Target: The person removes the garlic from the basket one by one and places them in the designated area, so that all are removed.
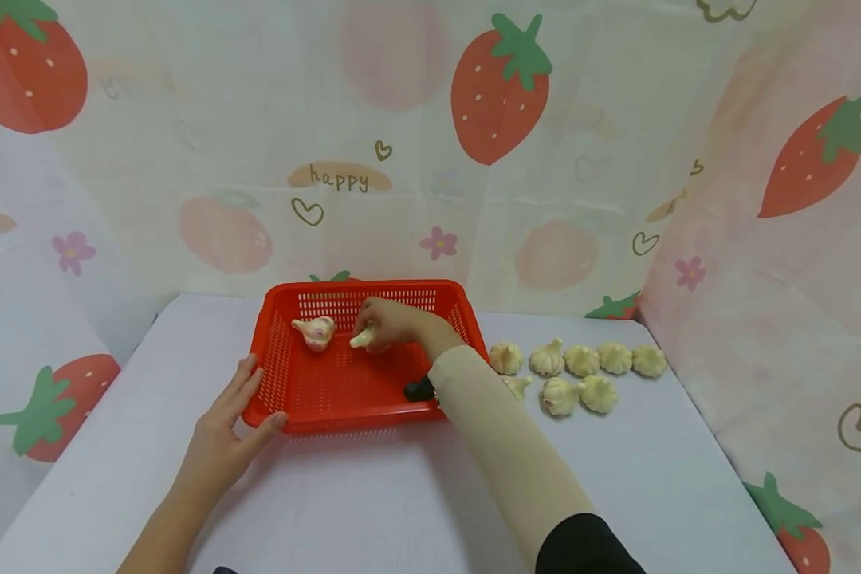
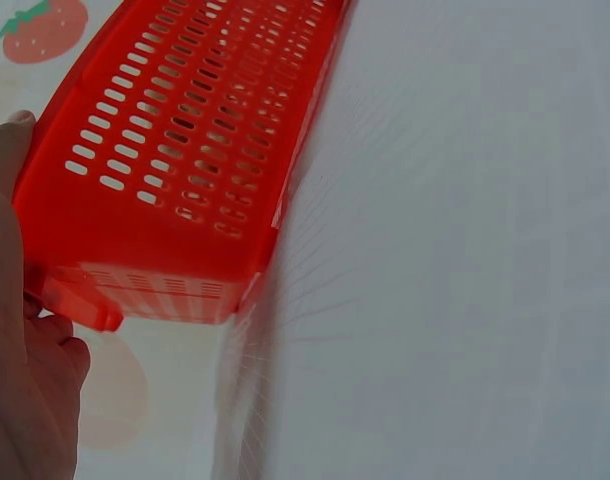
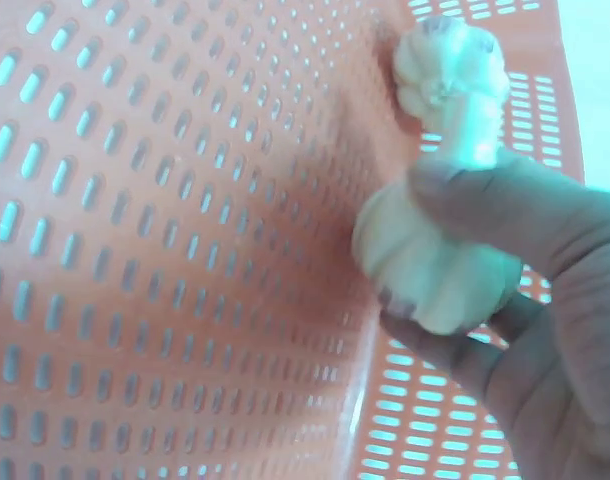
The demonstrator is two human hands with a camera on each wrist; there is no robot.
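A red perforated plastic basket [image 1: 344,395] stands on the white-covered table. My left hand [image 1: 226,434] holds its front left corner, thumb at the front rim and fingers along the left side; the left wrist view shows fingertips [image 2: 65,350] curled beside the rim. Inside the basket my right hand [image 1: 391,323] grips a garlic bulb [image 3: 435,255] with its stem pointing up to the left in the head view. Another garlic bulb [image 1: 317,333], tinged purple, lies to its left on the basket floor. Fingers partly hide the held bulb.
Several garlic bulbs [image 1: 581,361] lie in two rows on the table to the right of the basket; the right sleeve partly covers one bulb [image 1: 516,386]. A strawberry-printed curtain [image 1: 416,215] hangs behind the table and at both sides.
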